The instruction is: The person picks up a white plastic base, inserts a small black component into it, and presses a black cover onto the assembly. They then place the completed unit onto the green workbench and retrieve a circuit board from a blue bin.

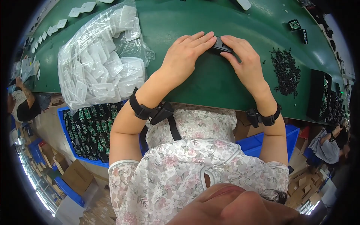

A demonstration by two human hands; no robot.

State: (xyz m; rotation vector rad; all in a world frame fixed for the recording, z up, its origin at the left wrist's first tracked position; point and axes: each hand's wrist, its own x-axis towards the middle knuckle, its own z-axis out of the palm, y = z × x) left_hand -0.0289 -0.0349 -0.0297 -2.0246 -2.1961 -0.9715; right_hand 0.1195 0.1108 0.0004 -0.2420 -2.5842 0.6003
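Between my two hands, over the green table, is a small black plastic case (222,45), mostly hidden by my fingers. My left hand (191,48) holds its left side, fingers stretched together and their tips over its top edge. My right hand (243,54) grips the right side, with the thumb on the near edge and the fingers at the far edge. To the right lies a heap of tiny black parts (285,71). Left of my left arm sits a clear plastic bag (101,60) full of white flat covers.
A blue bin (90,160) of green circuit boards in black shells stands below the table edge, left. Black boxes (319,95) with more boards stand far right. Two black pieces (295,24) lie at the back right. White covers (88,6) line the back left. Other people sit at both sides.
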